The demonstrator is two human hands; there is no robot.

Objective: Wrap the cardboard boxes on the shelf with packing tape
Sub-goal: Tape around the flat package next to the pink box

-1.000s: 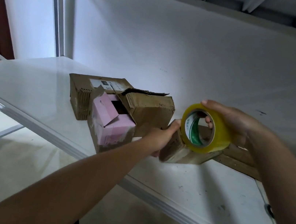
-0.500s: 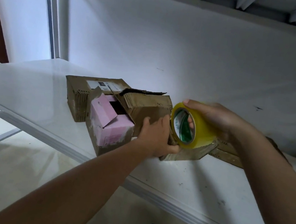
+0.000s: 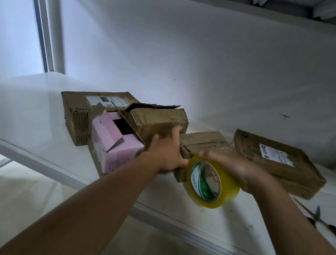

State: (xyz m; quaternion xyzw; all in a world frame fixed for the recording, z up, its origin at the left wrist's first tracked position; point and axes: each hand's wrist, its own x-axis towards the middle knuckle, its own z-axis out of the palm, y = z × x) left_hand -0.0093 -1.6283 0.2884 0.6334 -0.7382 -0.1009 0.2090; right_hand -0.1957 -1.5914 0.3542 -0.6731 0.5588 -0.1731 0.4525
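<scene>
Several cardboard boxes lie on the white shelf [image 3: 32, 124]. A small brown box [image 3: 204, 142] sits in the middle, and my left hand [image 3: 165, 151] grips its left end. My right hand [image 3: 237, 170] holds a yellow roll of packing tape [image 3: 211, 183] just in front of that box, fingers through the core. To the left stand an open pink box [image 3: 114, 147] and a larger brown box with a torn lid [image 3: 155, 119]. A flat brown box with a label [image 3: 277, 163] lies at the right.
A pair of scissors [image 3: 323, 222] lies on the shelf at the far right. The white back wall [image 3: 195, 55] rises behind the boxes, and an upper shelf's underside runs overhead. A shelf post [image 3: 43, 21] stands at the left. Floor shows below the shelf edge.
My right hand has lowered the tape roll toward the shelf front. My left hand has closed on the small brown box's left end. The view shifted, showing the flat box and scissors.
</scene>
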